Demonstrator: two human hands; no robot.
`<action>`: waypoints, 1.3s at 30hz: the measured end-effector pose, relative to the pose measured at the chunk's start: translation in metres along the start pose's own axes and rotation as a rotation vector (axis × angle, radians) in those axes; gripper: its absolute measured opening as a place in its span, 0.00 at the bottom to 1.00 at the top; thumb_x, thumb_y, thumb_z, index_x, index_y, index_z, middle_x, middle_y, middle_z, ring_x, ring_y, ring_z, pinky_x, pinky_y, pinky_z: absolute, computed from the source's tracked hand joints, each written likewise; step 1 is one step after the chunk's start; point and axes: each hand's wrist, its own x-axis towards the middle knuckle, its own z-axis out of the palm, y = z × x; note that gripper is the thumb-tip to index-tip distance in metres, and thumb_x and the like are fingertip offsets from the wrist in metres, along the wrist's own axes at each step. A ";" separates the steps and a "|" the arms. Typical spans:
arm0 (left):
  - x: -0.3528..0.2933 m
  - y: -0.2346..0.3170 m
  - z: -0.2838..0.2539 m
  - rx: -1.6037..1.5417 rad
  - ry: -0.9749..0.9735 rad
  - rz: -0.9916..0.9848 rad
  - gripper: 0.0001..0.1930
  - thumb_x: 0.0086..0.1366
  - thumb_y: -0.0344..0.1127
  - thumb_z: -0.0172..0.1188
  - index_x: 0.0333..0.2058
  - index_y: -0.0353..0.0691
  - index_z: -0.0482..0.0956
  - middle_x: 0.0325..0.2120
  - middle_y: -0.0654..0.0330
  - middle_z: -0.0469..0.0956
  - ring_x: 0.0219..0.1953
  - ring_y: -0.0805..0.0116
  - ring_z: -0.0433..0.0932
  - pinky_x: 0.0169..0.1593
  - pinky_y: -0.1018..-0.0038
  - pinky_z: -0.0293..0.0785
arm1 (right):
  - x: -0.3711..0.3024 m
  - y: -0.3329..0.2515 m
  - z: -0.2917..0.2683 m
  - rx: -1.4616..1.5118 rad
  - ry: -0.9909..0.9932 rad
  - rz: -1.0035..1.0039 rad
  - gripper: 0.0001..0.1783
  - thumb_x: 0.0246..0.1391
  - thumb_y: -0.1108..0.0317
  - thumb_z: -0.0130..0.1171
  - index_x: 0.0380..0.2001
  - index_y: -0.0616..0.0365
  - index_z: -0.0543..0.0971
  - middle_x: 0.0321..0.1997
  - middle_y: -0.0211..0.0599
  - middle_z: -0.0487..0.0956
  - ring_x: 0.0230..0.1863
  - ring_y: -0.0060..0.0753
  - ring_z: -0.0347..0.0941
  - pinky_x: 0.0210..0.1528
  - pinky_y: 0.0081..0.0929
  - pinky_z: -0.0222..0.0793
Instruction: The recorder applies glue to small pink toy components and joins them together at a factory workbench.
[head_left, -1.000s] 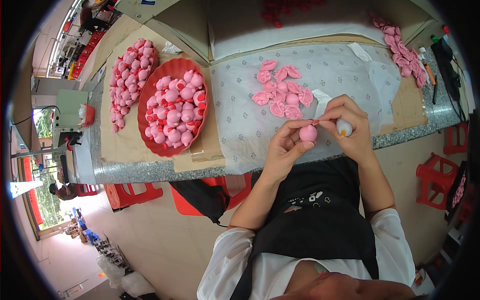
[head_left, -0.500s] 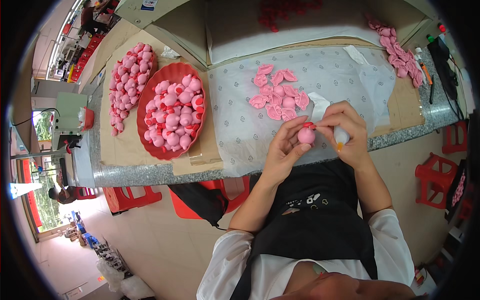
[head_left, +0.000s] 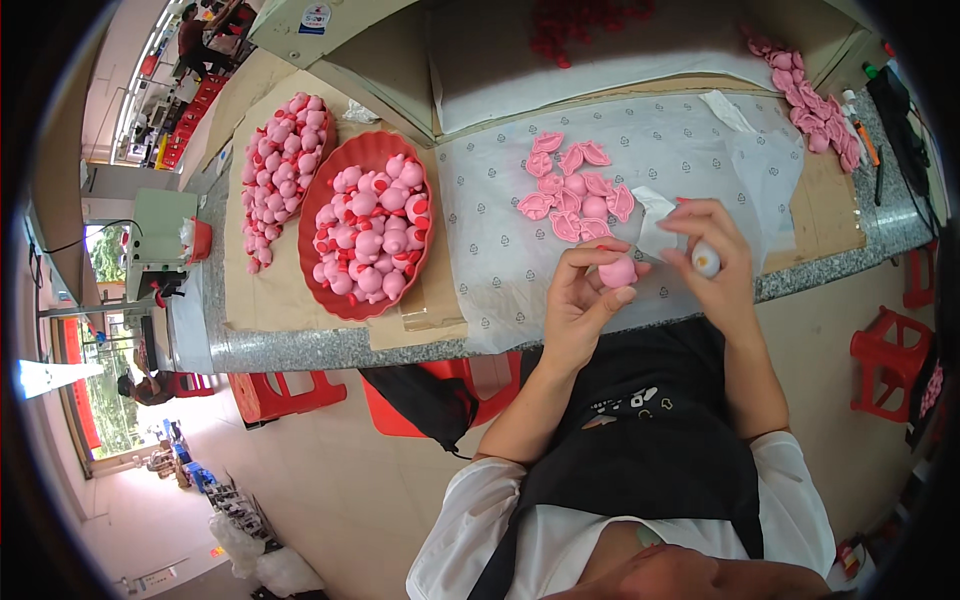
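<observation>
My left hand (head_left: 582, 305) is closed, its fingertips pinching a round pink ball-shaped piece (head_left: 618, 272) just above the table's near edge. To the right, my right hand (head_left: 728, 275) curls round a small whitish bottle (head_left: 705, 260) with a yellowish end turned up. Its thumb and forefinger are apart, close to a folded white paper (head_left: 655, 225); I cannot tell whether they touch it. Beyond both hands lies a cluster of pink moulded pieces (head_left: 567, 227), some leaf-shaped and some round, on white printed sheeting (head_left: 490, 200).
At left a red scalloped bowl (head_left: 312, 262) holds several pink balls with red parts, beside another heap of them (head_left: 282, 165). More pink pieces (head_left: 812, 108) lie far right, near pens (head_left: 862, 140). A shelf box (head_left: 350, 65) stands behind. Red stools (head_left: 290, 397) are below.
My right hand has drawn away from the pink ball toward the white paper, and its fingers have spread. The bottle has turned in its grasp. My left hand keeps the ball. The whole view has shifted slightly.
</observation>
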 end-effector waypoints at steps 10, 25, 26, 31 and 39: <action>-0.005 -0.003 -0.001 0.350 0.068 0.300 0.20 0.43 0.17 0.58 0.34 0.37 0.62 0.37 0.55 0.62 0.36 0.67 0.69 0.41 0.71 0.69 | 0.007 0.005 0.006 -0.323 0.158 -0.009 0.14 0.33 0.81 0.54 0.30 0.59 0.72 0.33 0.37 0.69 0.25 0.34 0.68 0.28 0.25 0.62; -0.006 -0.004 -0.002 0.431 0.153 0.295 0.17 0.49 0.19 0.53 0.40 0.32 0.65 0.43 0.54 0.61 0.43 0.67 0.66 0.43 0.76 0.67 | 0.000 -0.020 0.013 0.416 0.018 0.248 0.04 0.36 0.82 0.54 0.20 0.64 0.71 0.24 0.33 0.69 0.26 0.19 0.64 0.28 0.14 0.58; -0.006 -0.004 -0.001 0.447 0.165 0.317 0.18 0.47 0.17 0.53 0.39 0.32 0.66 0.42 0.53 0.62 0.44 0.67 0.65 0.45 0.76 0.65 | 0.000 -0.024 0.017 0.443 -0.021 0.182 0.04 0.36 0.82 0.54 0.19 0.64 0.71 0.24 0.33 0.69 0.26 0.18 0.64 0.28 0.13 0.58; -0.005 -0.006 0.000 0.589 0.183 0.477 0.19 0.45 0.15 0.54 0.38 0.32 0.67 0.41 0.53 0.63 0.44 0.66 0.64 0.46 0.76 0.63 | 0.001 -0.032 0.036 0.254 0.012 0.025 0.05 0.34 0.82 0.55 0.19 0.64 0.70 0.23 0.34 0.69 0.23 0.20 0.64 0.26 0.14 0.58; -0.002 -0.005 -0.002 0.724 0.235 0.533 0.20 0.41 0.13 0.55 0.37 0.32 0.69 0.40 0.54 0.63 0.42 0.67 0.66 0.44 0.77 0.65 | 0.002 -0.037 0.035 0.191 0.064 -0.016 0.07 0.31 0.83 0.55 0.19 0.64 0.70 0.22 0.34 0.69 0.22 0.22 0.65 0.23 0.16 0.59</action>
